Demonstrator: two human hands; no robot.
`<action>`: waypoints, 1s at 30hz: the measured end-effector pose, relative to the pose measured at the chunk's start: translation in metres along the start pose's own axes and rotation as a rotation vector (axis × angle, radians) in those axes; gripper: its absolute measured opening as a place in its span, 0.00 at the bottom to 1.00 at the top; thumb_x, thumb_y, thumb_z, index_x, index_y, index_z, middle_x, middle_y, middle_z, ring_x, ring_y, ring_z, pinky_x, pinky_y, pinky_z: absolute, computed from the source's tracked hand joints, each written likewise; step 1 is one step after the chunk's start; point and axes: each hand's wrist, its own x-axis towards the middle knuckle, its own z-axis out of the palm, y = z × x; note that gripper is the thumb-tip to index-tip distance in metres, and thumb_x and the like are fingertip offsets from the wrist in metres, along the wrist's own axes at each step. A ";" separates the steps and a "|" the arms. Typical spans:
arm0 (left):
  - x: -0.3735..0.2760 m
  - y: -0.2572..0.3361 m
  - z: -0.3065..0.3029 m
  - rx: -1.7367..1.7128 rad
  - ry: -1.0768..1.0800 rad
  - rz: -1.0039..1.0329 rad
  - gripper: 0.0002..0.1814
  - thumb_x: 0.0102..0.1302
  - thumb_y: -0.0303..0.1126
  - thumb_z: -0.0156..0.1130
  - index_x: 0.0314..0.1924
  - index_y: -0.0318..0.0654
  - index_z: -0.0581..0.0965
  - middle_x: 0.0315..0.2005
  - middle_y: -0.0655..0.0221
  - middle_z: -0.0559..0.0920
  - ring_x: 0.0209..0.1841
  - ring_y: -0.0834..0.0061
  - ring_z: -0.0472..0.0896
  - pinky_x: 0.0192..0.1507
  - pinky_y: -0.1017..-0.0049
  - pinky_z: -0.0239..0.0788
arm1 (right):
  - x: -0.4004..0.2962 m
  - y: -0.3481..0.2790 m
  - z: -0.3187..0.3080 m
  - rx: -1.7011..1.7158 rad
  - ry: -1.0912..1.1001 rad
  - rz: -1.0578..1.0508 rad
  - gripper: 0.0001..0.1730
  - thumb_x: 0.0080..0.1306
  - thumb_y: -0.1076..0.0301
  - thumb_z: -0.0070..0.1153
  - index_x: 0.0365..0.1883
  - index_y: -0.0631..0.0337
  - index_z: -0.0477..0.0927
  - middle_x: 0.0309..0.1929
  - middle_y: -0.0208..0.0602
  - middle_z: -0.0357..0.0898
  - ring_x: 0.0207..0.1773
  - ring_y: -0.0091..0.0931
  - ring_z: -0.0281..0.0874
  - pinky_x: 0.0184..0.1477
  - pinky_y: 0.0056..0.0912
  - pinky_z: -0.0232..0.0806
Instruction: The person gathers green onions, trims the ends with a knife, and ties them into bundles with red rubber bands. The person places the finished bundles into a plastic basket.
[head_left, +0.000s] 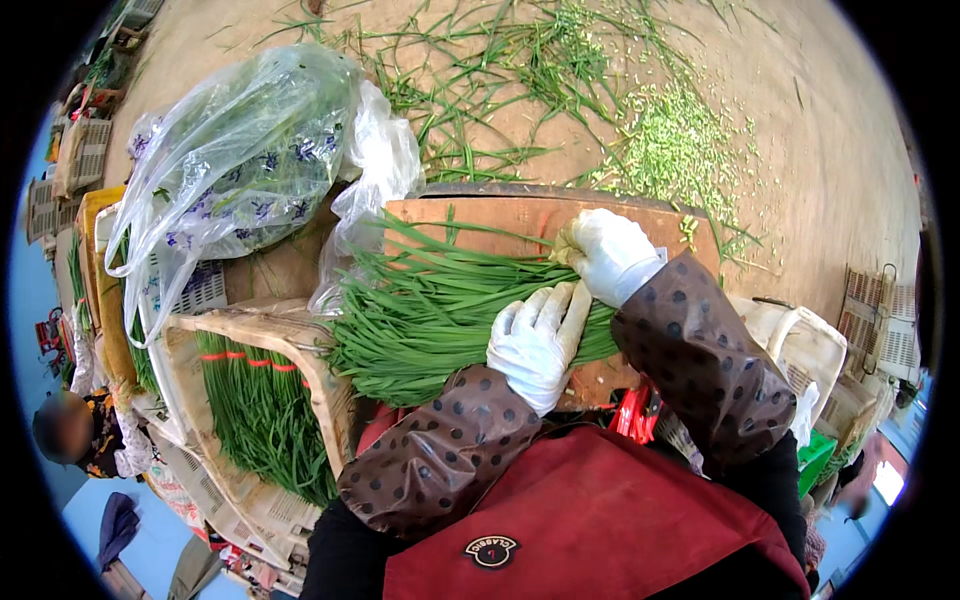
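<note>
A large loose bunch of garlic chives (420, 315) lies across a wooden board (480, 214) in front of me, leaf ends to the left. Over the bunch rests my left hand (534, 345), in a white glove, its fingers extended across the leaves and its thumb hidden. My right hand (609, 253), also gloved in white, is curled at the upper edge of the bunch, touching the chives. Whether leaves are inside its fingers is hidden. Between the board and my red apron (585, 517) shows a bundle of shiny red strips (634, 414).
A crate (255, 322) at left holds chive bundles (259, 420) tied with red bands. Behind it bulges a clear plastic bag (255, 157). Loose leaves (525, 75) and cut stem pieces (679, 142) litter the floor. A white crate (814, 330) stands right; a person (82, 431) is far left.
</note>
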 end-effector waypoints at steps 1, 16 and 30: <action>0.001 -0.002 -0.002 -0.012 -0.031 0.015 0.38 0.41 0.34 0.67 0.59 0.40 0.75 0.53 0.65 0.78 0.52 0.65 0.77 0.50 0.65 0.67 | 0.000 -0.001 -0.003 0.016 -0.039 0.041 0.10 0.61 0.63 0.59 0.35 0.60 0.84 0.32 0.49 0.81 0.39 0.44 0.81 0.42 0.46 0.72; -0.010 0.011 -0.020 0.034 -0.281 0.095 0.61 0.43 0.56 0.73 0.72 0.37 0.54 0.66 0.52 0.65 0.67 0.53 0.64 0.67 0.53 0.54 | -0.020 0.016 0.030 0.915 0.403 0.074 0.07 0.72 0.76 0.50 0.43 0.72 0.77 0.37 0.36 0.82 0.37 0.23 0.78 0.43 0.25 0.72; -0.012 0.033 -0.027 0.177 -0.155 0.131 0.61 0.37 0.56 0.77 0.72 0.48 0.58 0.69 0.57 0.59 0.72 0.54 0.54 0.69 0.53 0.47 | -0.074 0.046 0.023 1.769 0.603 0.047 0.08 0.71 0.72 0.53 0.44 0.68 0.76 0.34 0.38 0.82 0.31 0.26 0.78 0.36 0.28 0.73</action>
